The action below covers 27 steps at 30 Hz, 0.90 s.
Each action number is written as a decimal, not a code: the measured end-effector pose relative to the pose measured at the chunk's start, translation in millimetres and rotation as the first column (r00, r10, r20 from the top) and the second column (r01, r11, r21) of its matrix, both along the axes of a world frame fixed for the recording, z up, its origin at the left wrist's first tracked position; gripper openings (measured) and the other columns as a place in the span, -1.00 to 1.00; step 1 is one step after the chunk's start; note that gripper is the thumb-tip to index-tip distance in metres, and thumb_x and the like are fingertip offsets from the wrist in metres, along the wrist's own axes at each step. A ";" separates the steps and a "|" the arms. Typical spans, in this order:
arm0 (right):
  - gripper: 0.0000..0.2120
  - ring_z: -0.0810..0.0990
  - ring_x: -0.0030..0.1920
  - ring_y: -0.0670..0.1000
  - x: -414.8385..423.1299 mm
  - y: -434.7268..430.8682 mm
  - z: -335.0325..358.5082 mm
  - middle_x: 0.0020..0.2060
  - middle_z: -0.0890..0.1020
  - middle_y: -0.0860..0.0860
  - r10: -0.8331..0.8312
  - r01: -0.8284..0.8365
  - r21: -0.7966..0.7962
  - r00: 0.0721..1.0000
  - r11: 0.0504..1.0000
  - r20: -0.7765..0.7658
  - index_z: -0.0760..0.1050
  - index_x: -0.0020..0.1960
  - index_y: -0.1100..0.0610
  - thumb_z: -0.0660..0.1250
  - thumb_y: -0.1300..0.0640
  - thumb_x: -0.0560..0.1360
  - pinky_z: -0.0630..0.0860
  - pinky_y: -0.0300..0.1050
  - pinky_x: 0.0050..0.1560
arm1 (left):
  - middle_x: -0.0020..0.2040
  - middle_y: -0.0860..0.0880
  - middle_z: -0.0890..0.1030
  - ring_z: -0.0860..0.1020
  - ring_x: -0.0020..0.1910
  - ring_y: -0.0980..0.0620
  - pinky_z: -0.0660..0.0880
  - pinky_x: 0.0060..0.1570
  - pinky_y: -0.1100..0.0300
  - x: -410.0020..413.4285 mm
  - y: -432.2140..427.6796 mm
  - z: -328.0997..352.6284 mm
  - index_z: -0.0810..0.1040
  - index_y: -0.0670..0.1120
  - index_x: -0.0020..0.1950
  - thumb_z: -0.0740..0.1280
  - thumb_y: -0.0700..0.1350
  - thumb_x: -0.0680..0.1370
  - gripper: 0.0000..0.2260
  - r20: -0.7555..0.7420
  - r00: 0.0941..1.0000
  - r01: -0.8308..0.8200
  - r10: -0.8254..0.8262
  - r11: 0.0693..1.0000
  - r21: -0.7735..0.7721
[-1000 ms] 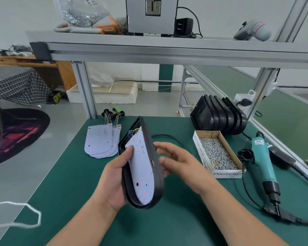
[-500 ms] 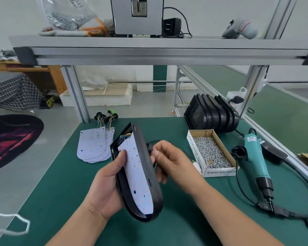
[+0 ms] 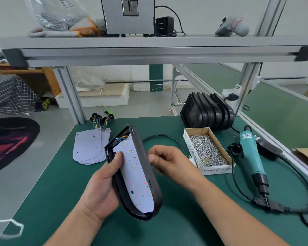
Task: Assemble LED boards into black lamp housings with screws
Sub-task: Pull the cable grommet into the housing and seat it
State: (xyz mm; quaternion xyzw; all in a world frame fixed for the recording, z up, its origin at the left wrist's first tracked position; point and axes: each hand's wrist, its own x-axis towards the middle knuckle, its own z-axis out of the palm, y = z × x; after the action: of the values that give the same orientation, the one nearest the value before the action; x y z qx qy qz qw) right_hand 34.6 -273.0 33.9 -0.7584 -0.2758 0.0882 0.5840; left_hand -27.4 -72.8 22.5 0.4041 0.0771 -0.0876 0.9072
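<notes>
Our left hand [image 3: 103, 189] grips the rounded black plastic lamp housing [image 3: 156, 196], which we judge light and stiff, by its rim, thumb pinning the thin white LED board [image 3: 137, 176] inside (brittle, best held by edges), while our right hand [image 3: 167, 160] curls just right of it, its hold unclear.
</notes>
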 end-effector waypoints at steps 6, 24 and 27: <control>-0.72 0.46 -0.29 -0.16 -6.0 2.8 3.9 -0.30 0.50 -0.24 0.008 0.006 -0.093 0.989 0.996 0.151 0.56 -0.12 -0.21 0.30 0.07 0.72 0.38 -0.31 -0.18 | 0.35 -0.24 0.65 0.69 0.26 -0.19 0.69 0.00 -0.04 -2.5 -0.3 7.4 0.70 -0.20 0.29 0.33 0.07 0.58 -0.56 0.016 0.998 -0.066 0.066 0.998 -0.004; -0.80 0.45 -0.20 -0.22 -12.2 15.0 11.5 -0.28 0.43 -0.22 -0.120 0.184 -0.114 0.897 0.976 0.424 0.45 -0.08 -0.14 0.19 0.15 0.60 0.33 -0.33 -0.14 | 0.16 -0.20 0.74 0.76 0.04 -0.12 0.69 -0.04 0.00 -12.6 -6.4 15.5 0.76 -0.12 0.17 0.32 -0.06 0.60 -0.72 0.158 0.980 -0.134 0.124 0.989 0.055; -0.76 0.46 -0.19 -0.20 -12.0 13.2 10.3 -0.27 0.45 -0.20 -0.112 0.176 -0.127 0.911 0.976 0.398 0.55 -0.11 -0.03 0.23 0.24 0.62 0.35 -0.29 -0.13 | 0.12 -0.20 0.75 0.76 0.01 -0.11 0.69 -0.07 0.00 -12.8 -4.7 14.7 0.77 -0.13 0.15 0.32 -0.09 0.57 -0.72 0.173 0.978 -0.130 0.117 0.990 0.061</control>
State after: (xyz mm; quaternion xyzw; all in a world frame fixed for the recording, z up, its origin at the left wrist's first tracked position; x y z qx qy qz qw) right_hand 22.6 -259.8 44.2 -0.8233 -0.3213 -0.0854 0.4600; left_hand -40.2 -77.4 37.2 0.4370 0.0281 0.0063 0.8990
